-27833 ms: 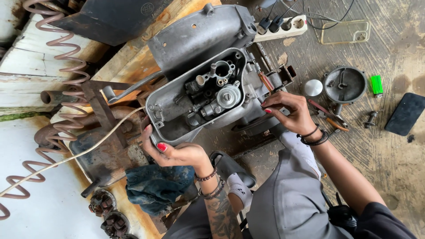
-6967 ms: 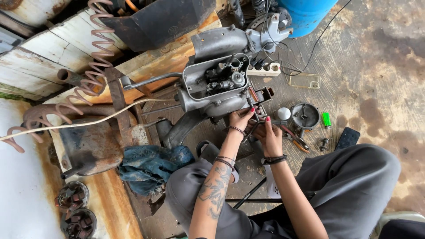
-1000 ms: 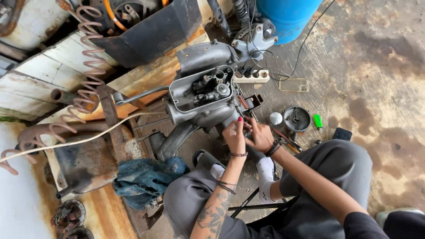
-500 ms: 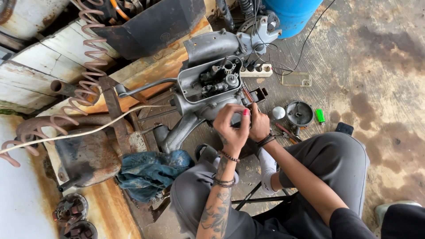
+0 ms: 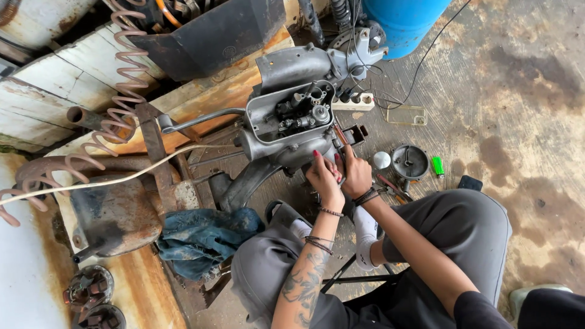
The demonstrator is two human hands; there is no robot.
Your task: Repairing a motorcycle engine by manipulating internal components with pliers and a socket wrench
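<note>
Grey metal fills the head view: an opened engine case (image 5: 292,122) lies on the floor, its open face up and its long axis running from lower left to upper right. Both hands meet at its lower right edge. The left hand (image 5: 323,176) presses against the housing, fingers curled together; the right hand (image 5: 355,173) sits just beside it, fingers closed around something too small to tell. A round cover (image 5: 410,162) lies near the right hand, a blue rag (image 5: 204,234) well to the left.
</note>
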